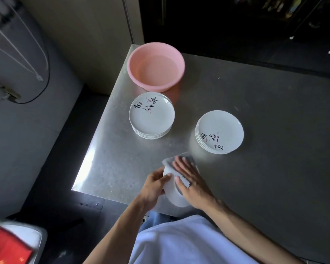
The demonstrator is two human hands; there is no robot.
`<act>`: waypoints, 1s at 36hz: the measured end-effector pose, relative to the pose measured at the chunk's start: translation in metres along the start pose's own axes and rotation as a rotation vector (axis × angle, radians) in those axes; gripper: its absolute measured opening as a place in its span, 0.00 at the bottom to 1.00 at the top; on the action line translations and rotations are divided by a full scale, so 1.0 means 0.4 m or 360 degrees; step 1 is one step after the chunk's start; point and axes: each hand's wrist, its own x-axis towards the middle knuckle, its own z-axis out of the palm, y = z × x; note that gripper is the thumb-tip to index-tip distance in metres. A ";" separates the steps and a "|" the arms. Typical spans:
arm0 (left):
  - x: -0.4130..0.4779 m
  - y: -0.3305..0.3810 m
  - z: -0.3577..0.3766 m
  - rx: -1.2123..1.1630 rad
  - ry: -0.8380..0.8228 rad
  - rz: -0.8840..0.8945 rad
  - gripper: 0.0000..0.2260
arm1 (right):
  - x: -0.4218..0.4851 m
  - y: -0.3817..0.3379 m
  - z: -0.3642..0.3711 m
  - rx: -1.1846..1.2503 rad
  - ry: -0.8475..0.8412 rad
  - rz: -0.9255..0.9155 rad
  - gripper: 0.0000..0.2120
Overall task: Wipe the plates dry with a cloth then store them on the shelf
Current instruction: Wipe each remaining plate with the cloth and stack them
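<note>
Head | left grip [154, 184] curled round plate [174, 196] rim | right grip [191, 181] flat, pressing cloth [169, 161] onto it

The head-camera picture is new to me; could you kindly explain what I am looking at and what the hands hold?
There is no machine here: a person wears one camera on the head, looking down at their own two hands. The left hand grips a tilted white plate by its rim, while the right hand presses a pale cloth flat against it. On the metal table stand a pink basin, apparently holding water, and two piles of painted white plates: the left stack near the basin, the right stack further right.
</note>
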 end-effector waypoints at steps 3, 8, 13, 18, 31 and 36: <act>0.001 0.001 -0.002 -0.0021 0.0019 -0.0042 0.11 | 0.018 0.039 0.028 0.0016 0.0021 0.0760 0.41; 0.005 -0.001 0.007 -0.0026 0.0017 -0.0045 0.10 | 0.003 -0.016 -0.012 0.0083 -0.0044 0.0008 0.28; 0.007 -0.011 0.007 -0.0219 0.0035 -0.0005 0.08 | 0.009 0.003 -0.002 0.0096 0.0174 0.0072 0.25; 0.018 0.000 0.021 -0.0363 0.0202 -0.0091 0.09 | 0.052 -0.006 -0.028 0.0599 0.0308 0.0783 0.26; 0.013 0.025 0.013 0.0060 -0.0010 -0.0079 0.11 | 0.055 0.016 0.009 0.0115 0.0038 0.0824 0.32; 0.018 0.023 0.003 0.0137 -0.0044 -0.0052 0.10 | 0.008 -0.024 -0.033 0.0227 -0.0016 0.0122 0.26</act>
